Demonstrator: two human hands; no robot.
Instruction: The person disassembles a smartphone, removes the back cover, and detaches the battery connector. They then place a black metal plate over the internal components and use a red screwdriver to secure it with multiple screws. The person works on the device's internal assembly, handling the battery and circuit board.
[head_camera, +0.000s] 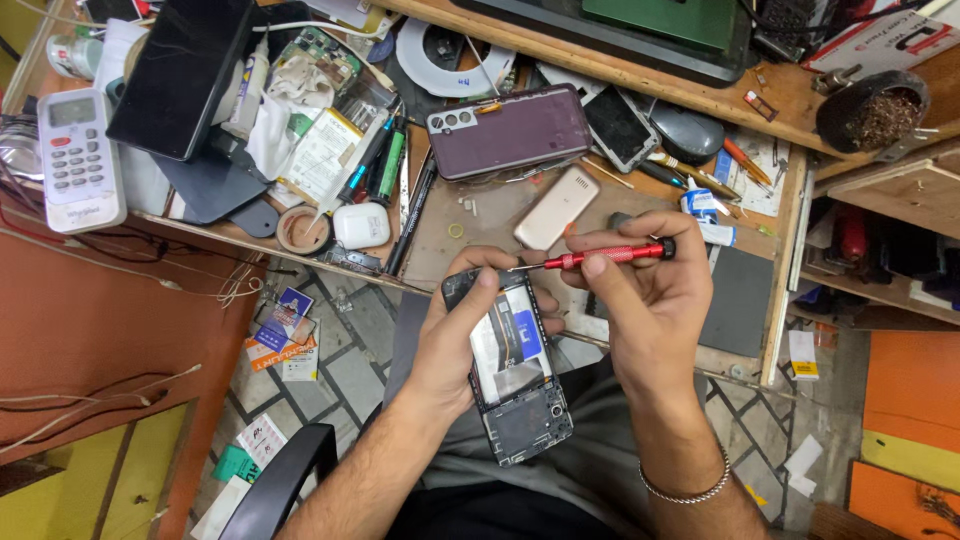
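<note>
Below the workbench's (640, 330) front edge, over the lap, left hand (455, 335) grips an opened phone (515, 375), back cover already off; right hand (645, 290) pinches a red screwdriver (600, 255), tip at its top edge; screws apparently remain.

We are looking down at a phone repair workshop: a cluttered wooden bench (600, 215) is carrying a purple phone (508, 130), a small keypad handset (556, 208), loose screens, pens and tools, while an opened phone (512, 365) is lying exposed under a red precision screwdriver (600, 256).
</note>
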